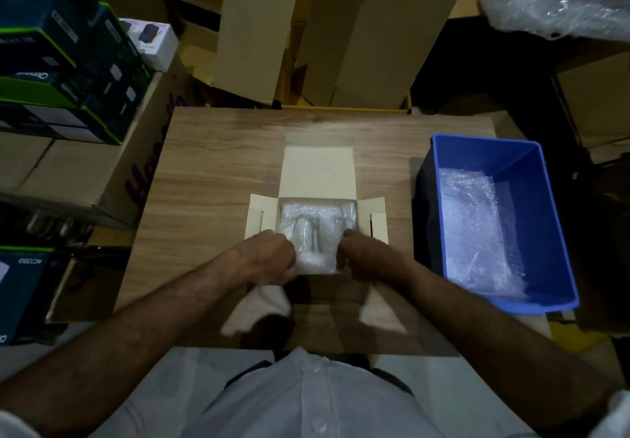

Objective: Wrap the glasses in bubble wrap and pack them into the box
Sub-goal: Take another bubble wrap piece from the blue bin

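Now both hands (315, 258) (curled) on the wrapped glasses (312, 229).

A matt wood-grain desk (211, 171) carries a small box (317, 171) of pale, matt cardboard. Inside it lies clear, shiny bubble wrap (306, 219). More of it fills a smooth blue plastic bin (545, 199).

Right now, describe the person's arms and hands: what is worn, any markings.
Both forearms are bare up to the frame edges. The left hand and right hand wear no gloves, and no rings, watch or markings show in this dim light. A white buttoned shirt covers the torso.
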`<state>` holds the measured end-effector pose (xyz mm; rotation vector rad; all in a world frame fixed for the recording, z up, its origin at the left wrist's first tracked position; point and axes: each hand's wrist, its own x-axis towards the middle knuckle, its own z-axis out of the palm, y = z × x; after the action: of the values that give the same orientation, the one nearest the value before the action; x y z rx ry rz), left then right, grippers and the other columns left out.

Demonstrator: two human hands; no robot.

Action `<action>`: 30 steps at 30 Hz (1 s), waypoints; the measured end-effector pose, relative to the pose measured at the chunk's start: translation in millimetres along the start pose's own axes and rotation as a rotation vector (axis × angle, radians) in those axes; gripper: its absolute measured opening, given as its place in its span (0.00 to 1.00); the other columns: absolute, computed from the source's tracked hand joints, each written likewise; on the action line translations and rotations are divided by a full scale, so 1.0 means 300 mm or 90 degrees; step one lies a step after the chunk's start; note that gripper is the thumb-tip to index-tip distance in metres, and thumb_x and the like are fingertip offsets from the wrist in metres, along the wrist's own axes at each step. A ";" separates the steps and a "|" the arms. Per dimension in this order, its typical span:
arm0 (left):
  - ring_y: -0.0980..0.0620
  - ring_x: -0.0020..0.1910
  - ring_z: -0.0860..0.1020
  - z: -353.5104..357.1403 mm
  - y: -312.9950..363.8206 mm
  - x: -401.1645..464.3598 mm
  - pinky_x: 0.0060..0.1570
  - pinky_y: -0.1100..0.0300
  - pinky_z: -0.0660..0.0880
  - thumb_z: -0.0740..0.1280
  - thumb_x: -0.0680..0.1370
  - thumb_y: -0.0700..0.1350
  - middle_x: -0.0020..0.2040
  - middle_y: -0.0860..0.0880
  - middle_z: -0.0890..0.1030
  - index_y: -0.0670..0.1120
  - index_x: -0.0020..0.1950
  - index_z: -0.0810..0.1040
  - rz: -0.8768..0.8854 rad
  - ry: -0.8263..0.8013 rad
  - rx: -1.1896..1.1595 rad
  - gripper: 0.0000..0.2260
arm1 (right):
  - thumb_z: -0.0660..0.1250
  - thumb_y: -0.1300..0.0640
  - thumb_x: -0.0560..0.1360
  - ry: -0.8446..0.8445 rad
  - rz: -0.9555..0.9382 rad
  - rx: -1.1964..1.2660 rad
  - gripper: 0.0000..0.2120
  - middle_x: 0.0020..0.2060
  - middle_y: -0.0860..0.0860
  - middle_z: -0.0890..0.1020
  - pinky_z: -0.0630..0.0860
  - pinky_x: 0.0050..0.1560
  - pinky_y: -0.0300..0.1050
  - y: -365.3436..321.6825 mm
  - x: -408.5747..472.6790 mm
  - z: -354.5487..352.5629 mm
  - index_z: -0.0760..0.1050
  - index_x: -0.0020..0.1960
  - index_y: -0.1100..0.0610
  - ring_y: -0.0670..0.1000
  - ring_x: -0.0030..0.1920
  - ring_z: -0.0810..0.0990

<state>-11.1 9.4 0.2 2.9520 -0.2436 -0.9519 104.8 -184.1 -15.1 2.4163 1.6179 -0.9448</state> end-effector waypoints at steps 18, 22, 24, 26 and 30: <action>0.43 0.54 0.83 0.005 0.049 0.041 0.48 0.55 0.76 0.62 0.80 0.40 0.55 0.45 0.84 0.45 0.57 0.82 0.026 -0.095 0.155 0.10 | 0.76 0.67 0.67 0.145 -0.053 -0.108 0.08 0.30 0.51 0.81 0.79 0.34 0.44 0.022 0.023 0.081 0.80 0.36 0.56 0.52 0.31 0.81; 0.48 0.42 0.77 0.020 -0.021 -0.019 0.37 0.57 0.67 0.65 0.77 0.49 0.40 0.51 0.77 0.49 0.44 0.77 -0.008 0.082 -0.155 0.05 | 0.74 0.63 0.72 0.189 0.044 0.030 0.13 0.51 0.54 0.81 0.79 0.47 0.47 0.008 0.010 0.045 0.76 0.54 0.56 0.54 0.48 0.82; 0.51 0.44 0.77 0.016 -0.050 -0.026 0.39 0.58 0.69 0.73 0.74 0.50 0.44 0.53 0.78 0.52 0.46 0.76 -0.018 0.187 -0.212 0.07 | 0.79 0.60 0.67 0.236 0.129 0.113 0.26 0.59 0.55 0.76 0.80 0.46 0.51 0.002 0.006 0.023 0.72 0.61 0.56 0.57 0.50 0.81; 0.52 0.52 0.77 -0.010 -0.066 -0.004 0.47 0.60 0.72 0.79 0.70 0.49 0.54 0.53 0.78 0.51 0.57 0.77 -0.054 0.238 -0.289 0.19 | 0.84 0.56 0.62 0.240 0.183 0.159 0.39 0.66 0.56 0.71 0.81 0.47 0.51 -0.002 0.020 0.004 0.68 0.68 0.57 0.58 0.53 0.81; 0.48 0.71 0.69 -0.079 -0.079 0.084 0.63 0.60 0.70 0.85 0.61 0.43 0.74 0.48 0.67 0.47 0.79 0.62 -0.115 0.108 -0.301 0.51 | 0.85 0.55 0.61 0.149 0.215 0.111 0.54 0.77 0.62 0.58 0.80 0.58 0.53 -0.031 0.052 0.001 0.57 0.78 0.57 0.62 0.62 0.78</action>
<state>26.1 28.3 3.1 2.6178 0.2259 -0.6521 100.5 -167.6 -21.4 2.8884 1.1642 -0.7987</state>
